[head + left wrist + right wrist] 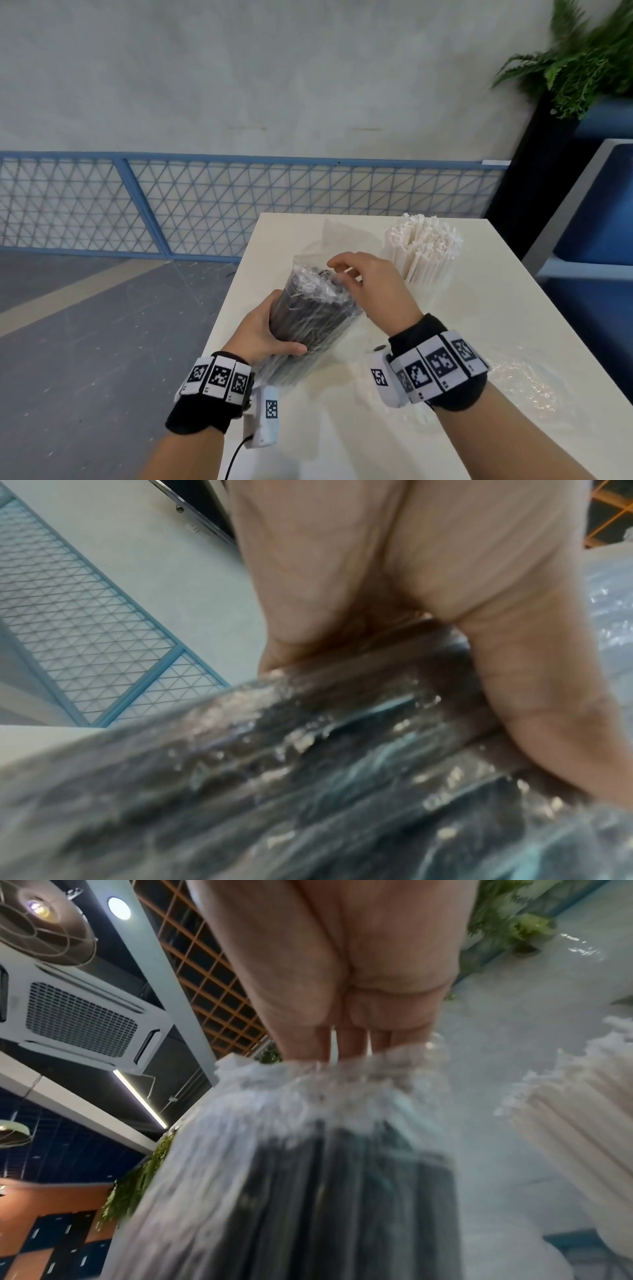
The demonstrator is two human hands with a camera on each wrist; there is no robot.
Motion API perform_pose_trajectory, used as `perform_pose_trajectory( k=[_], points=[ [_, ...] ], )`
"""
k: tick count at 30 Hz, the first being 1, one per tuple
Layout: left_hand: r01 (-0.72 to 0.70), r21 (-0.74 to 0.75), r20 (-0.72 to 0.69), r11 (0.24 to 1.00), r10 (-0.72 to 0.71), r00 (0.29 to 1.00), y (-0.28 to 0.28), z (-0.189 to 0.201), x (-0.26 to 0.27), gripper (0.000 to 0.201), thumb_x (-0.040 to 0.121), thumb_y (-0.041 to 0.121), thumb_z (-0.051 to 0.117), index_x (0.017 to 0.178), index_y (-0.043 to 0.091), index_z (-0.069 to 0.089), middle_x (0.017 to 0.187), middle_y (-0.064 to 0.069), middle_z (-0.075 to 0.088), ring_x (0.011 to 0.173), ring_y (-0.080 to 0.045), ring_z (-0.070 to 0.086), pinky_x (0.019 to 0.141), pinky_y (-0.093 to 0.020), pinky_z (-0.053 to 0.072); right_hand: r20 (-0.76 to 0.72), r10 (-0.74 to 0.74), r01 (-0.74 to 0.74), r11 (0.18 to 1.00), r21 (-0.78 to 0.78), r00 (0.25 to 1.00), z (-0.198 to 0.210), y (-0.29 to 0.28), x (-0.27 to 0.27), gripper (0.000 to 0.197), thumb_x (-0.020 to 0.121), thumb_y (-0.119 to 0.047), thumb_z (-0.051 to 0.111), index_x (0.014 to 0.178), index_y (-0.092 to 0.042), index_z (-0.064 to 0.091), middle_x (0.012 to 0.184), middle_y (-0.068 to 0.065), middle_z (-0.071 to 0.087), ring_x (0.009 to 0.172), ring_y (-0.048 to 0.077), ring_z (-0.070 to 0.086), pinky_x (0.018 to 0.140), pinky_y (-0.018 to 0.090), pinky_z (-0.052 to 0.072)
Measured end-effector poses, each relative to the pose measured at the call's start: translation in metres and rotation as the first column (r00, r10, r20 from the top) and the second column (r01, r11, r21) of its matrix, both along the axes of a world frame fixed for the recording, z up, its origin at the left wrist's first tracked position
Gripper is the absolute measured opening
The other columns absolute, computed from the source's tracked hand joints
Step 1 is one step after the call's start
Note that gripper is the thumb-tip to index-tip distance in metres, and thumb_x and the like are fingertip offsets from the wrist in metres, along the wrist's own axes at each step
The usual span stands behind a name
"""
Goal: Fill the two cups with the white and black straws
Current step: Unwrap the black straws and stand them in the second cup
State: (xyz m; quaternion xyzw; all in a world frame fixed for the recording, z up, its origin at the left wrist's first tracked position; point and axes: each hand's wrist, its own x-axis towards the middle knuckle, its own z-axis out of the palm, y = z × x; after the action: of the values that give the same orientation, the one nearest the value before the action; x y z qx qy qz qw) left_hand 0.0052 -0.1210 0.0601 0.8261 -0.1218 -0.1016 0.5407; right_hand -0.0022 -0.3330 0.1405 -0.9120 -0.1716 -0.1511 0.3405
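Note:
A bundle of black straws (308, 308) in a clear plastic bag is tilted above the white table (462, 325). My left hand (267, 325) grips its lower part, thumb on the near side; the left wrist view shows the palm (377, 588) against the wrapped bundle (308, 777). My right hand (342, 272) pinches the crumpled plastic at the bag's top end, with its fingers (342, 1042) reaching into the plastic edge (308, 1085). White straws (421, 250) stand upright in a bunch at the back right (565, 1123); what holds them is hard to make out.
Crumpled clear plastic (524, 383) lies on the table to the right of my right wrist. A blue mesh fence (205, 202) runs behind the table, and the table's left edge drops to grey floor. A plant (582, 61) and a blue seat (603, 212) stand at right.

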Motion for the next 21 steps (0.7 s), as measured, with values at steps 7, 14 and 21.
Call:
perform_pose_trajectory(
  k=[7,14,21],
  points=[
    [-0.02,-0.003,-0.026,1.0,0.02,0.999,0.002,-0.013,0.0,0.084,0.048,0.012,0.091,0.111,0.041,0.044,0.114,0.013,0.062,0.102,0.008,0.058,0.086,-0.014,0.044,-0.222,0.147,-0.19,0.963,-0.189,0.964,0.014,0.001,0.002,0.045,0.078,-0.017,0.071,0.121,-0.022,0.059,0.113,0.004,0.062,0.094,0.013,0.055,0.086,0.023,0.046],
    [-0.045,-0.062,-0.052,0.997,0.042,0.998,-0.005,-0.018,-0.002,0.09,0.037,0.031,0.091,0.112,0.048,0.044,0.114,0.014,0.062,0.105,0.006,0.058,0.09,-0.015,0.044,-0.135,0.106,-0.113,0.993,-0.046,0.985,-0.012,0.02,0.004,0.028,0.074,0.006,0.063,0.098,-0.008,0.066,0.093,0.009,0.066,0.076,0.014,0.055,0.076,0.031,0.05],
    [-0.068,-0.034,-0.016,0.997,0.068,0.998,-0.013,-0.015,-0.001,0.078,0.036,0.04,0.089,0.105,0.043,0.053,0.106,0.012,0.068,0.101,0.0,0.062,0.095,-0.029,0.049,-0.113,-0.02,0.039,0.985,0.17,0.993,-0.019,0.014,0.008,0.01,0.076,0.005,0.066,0.071,-0.004,0.066,0.073,0.007,0.07,0.067,0.017,0.062,0.064,0.018,0.049]
  ],
)
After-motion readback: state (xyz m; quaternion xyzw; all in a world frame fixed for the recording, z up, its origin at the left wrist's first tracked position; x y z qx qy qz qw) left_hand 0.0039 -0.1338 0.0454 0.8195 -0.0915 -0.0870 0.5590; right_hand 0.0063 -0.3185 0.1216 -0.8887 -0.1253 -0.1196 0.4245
